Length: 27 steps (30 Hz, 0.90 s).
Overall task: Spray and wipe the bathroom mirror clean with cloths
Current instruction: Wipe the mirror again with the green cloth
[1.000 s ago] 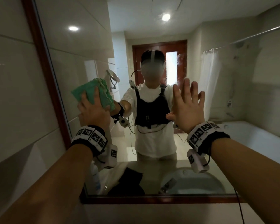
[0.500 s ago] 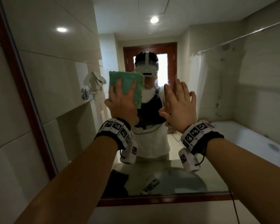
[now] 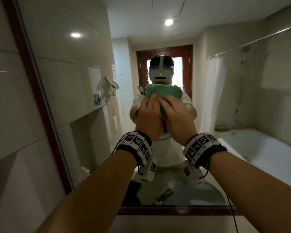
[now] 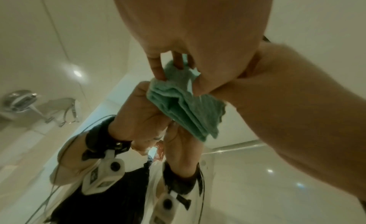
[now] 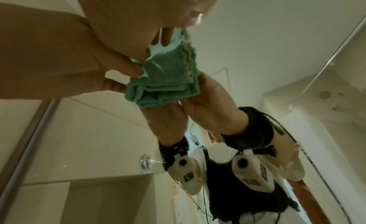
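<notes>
Both hands on green cloth at mirror centre.

The left hand (image 3: pixel 149 115) and right hand (image 3: pixel 176 115) met side by side, fingers curled and pinching the folded green cloth (image 3: pixel 163 92) between them. Cloth was held up against the mirror (image 3: pixel 84 91), in front of the person's reflected chest, high above the lower frame (image 3: pixel 175 211).

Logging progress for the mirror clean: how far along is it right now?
Done: can't confirm spraying; no bottle in view and the mirror shows no obvious streaks. In hand: both hands, left hand and right hand, grip the folded green cloth in front of the glass, apparently refolding it. Left: wiping; how much remains can't be judged.
</notes>
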Each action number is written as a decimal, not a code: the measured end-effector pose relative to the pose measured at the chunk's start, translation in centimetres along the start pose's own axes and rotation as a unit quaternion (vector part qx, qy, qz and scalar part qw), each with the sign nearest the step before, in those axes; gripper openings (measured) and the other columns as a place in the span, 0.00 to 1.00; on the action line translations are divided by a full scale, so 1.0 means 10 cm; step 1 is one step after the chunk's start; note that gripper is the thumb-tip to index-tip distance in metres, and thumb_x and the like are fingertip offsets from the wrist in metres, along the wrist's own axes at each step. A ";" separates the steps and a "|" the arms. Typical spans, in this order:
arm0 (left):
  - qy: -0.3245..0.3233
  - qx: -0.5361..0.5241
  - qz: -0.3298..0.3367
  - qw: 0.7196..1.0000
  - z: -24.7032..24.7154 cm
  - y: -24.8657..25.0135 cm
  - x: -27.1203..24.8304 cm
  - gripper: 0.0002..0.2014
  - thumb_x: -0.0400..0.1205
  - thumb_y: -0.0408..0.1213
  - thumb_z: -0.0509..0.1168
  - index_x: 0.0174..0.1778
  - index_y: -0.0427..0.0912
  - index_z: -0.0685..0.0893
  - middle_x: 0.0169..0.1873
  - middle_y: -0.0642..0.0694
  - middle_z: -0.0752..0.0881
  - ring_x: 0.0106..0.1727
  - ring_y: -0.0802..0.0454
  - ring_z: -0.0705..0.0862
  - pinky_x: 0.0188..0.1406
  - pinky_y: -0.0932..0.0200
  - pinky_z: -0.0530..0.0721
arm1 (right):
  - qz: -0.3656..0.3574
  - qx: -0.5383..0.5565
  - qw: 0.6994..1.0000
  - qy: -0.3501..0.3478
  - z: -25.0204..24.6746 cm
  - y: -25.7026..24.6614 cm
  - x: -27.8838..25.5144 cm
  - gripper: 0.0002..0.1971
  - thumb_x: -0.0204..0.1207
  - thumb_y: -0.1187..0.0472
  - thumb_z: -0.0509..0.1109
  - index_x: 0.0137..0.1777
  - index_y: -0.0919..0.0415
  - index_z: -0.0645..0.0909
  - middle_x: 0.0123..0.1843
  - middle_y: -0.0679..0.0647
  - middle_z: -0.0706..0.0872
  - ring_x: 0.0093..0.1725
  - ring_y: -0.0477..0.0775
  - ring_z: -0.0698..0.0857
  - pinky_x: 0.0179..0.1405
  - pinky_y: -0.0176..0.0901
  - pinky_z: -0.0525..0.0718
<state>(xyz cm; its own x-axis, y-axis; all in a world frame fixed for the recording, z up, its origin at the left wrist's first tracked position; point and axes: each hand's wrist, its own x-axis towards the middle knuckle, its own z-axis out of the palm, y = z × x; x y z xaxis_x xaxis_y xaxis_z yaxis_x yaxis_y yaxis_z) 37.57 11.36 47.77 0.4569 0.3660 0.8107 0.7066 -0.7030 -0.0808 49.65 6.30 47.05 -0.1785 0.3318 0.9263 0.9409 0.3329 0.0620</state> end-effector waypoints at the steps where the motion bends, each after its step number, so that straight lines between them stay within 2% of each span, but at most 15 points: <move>1: 0.026 -0.048 0.009 0.998 -0.04 -0.05 -0.02 0.28 0.81 0.43 0.52 0.73 0.29 0.76 0.72 0.32 0.78 0.76 0.36 0.75 0.78 0.40 0.71 | 0.010 0.010 1.000 -0.014 0.05 -0.03 0.03 0.25 0.77 0.63 0.63 0.75 0.67 0.75 0.71 0.63 0.79 0.67 0.61 0.79 0.73 0.54 0.74; 3: 0.079 -0.121 0.008 0.989 -0.14 -0.18 -0.05 0.20 0.79 0.31 0.61 0.68 0.29 0.79 0.68 0.33 0.81 0.70 0.38 0.79 0.73 0.41 0.77 | 0.049 0.002 0.998 -0.028 0.14 -0.06 0.07 0.27 0.76 0.64 0.67 0.76 0.67 0.73 0.72 0.66 0.77 0.69 0.65 0.77 0.73 0.56 0.71; 4: 0.095 -0.128 0.003 0.987 -0.19 -0.28 -0.07 0.17 0.80 0.30 0.62 0.65 0.32 0.80 0.68 0.37 0.81 0.68 0.42 0.80 0.69 0.44 0.80 | 0.064 -0.023 0.997 -0.034 0.17 -0.09 0.08 0.29 0.75 0.63 0.70 0.77 0.64 0.73 0.73 0.66 0.76 0.69 0.66 0.76 0.71 0.59 0.72; 6: 0.139 -0.083 -0.021 0.987 -0.32 -0.49 -0.12 0.12 0.82 0.36 0.64 0.61 0.40 0.83 0.66 0.44 0.82 0.63 0.48 0.81 0.62 0.48 0.83 | 0.075 -0.087 0.992 -0.045 0.22 -0.17 0.10 0.29 0.75 0.58 0.71 0.78 0.56 0.73 0.74 0.66 0.74 0.69 0.68 0.74 0.67 0.63 0.74; 8: 0.168 -0.016 -0.080 0.982 -0.45 -0.68 -0.20 0.15 0.79 0.38 0.68 0.62 0.46 0.82 0.68 0.46 0.80 0.65 0.47 0.79 0.62 0.42 0.82 | 0.077 -0.133 0.987 -0.057 0.25 -0.24 0.13 0.28 0.75 0.54 0.71 0.77 0.52 0.74 0.74 0.65 0.73 0.69 0.69 0.73 0.65 0.65 0.76; 10: 0.155 0.039 -0.152 0.976 -0.56 -0.84 -0.30 0.24 0.76 0.41 0.73 0.69 0.51 0.79 0.75 0.44 0.74 0.73 0.42 0.73 0.68 0.34 0.78 | 0.080 -0.155 0.983 -0.063 0.26 -0.20 0.16 0.29 0.75 0.53 0.71 0.77 0.49 0.73 0.75 0.65 0.72 0.69 0.69 0.73 0.62 0.65 0.77; 12: 0.105 0.068 -0.207 0.970 -0.62 -0.98 -0.39 0.32 0.76 0.46 0.75 0.76 0.55 0.72 0.81 0.42 0.65 0.80 0.37 0.65 0.74 0.31 0.71 | 0.101 -0.162 0.980 -0.060 0.21 -0.08 0.17 0.30 0.76 0.52 0.70 0.79 0.48 0.70 0.76 0.65 0.71 0.71 0.69 0.72 0.65 0.66 0.77; 15: 0.038 0.071 -0.259 0.962 -0.60 -1.13 -0.44 0.39 0.75 0.49 0.77 0.80 0.61 0.65 0.83 0.43 0.59 0.82 0.35 0.60 0.75 0.29 0.71 | 0.165 -0.183 0.969 -0.036 0.01 0.26 0.12 0.33 0.78 0.48 0.70 0.82 0.46 0.64 0.79 0.67 0.66 0.76 0.71 0.67 0.71 0.67 0.72; 18: 0.020 0.064 -0.269 0.961 -0.55 -1.18 -0.47 0.42 0.74 0.47 0.79 0.80 0.63 0.63 0.84 0.44 0.56 0.84 0.36 0.57 0.74 0.30 0.72 | 0.224 -0.193 0.955 -0.033 -0.28 0.54 0.04 0.36 0.77 0.43 0.66 0.84 0.46 0.60 0.82 0.68 0.61 0.79 0.73 0.62 0.75 0.69 0.67; 20: 0.021 0.062 -0.269 0.961 -0.52 -1.20 -0.46 0.43 0.73 0.46 0.80 0.80 0.64 0.63 0.84 0.45 0.55 0.84 0.36 0.56 0.73 0.30 0.73 | 0.248 -0.197 0.947 -0.049 -0.44 0.61 0.00 0.39 0.72 0.42 0.63 0.84 0.46 0.58 0.82 0.68 0.59 0.79 0.73 0.61 0.74 0.71 0.67; 23: 0.024 0.064 -0.269 0.961 -0.51 -1.21 -0.45 0.42 0.73 0.45 0.80 0.79 0.64 0.64 0.83 0.46 0.55 0.83 0.35 0.56 0.72 0.29 0.74 | 0.274 -0.197 0.939 -0.058 -0.50 0.59 0.02 0.41 0.71 0.44 0.69 0.83 0.44 0.59 0.83 0.66 0.58 0.80 0.72 0.60 0.72 0.71 0.67; 25: 0.028 0.062 -0.265 0.962 -0.51 -1.21 -0.45 0.42 0.73 0.43 0.80 0.79 0.63 0.65 0.83 0.45 0.56 0.83 0.36 0.56 0.71 0.30 0.76 | 0.284 -0.179 0.941 -0.048 -0.45 0.54 0.08 0.39 0.71 0.46 0.70 0.82 0.44 0.61 0.82 0.66 0.59 0.79 0.73 0.61 0.72 0.71 0.67; 27: 0.029 0.062 -0.263 0.962 -0.51 -1.21 -0.45 0.42 0.73 0.43 0.80 0.80 0.62 0.65 0.84 0.44 0.56 0.83 0.35 0.56 0.70 0.30 0.76 | 0.246 -0.175 0.952 -0.054 -0.35 0.45 0.15 0.37 0.72 0.47 0.72 0.81 0.44 0.64 0.81 0.66 0.62 0.77 0.73 0.63 0.70 0.69 0.69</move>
<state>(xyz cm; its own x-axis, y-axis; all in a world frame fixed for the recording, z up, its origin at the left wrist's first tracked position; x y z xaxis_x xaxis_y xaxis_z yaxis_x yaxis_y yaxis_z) 24.18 15.09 48.07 -0.0094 0.6149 0.7886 0.8923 -0.3508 0.2842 54.58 5.22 49.98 0.2983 0.4664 0.8328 0.9530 -0.1947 -0.2323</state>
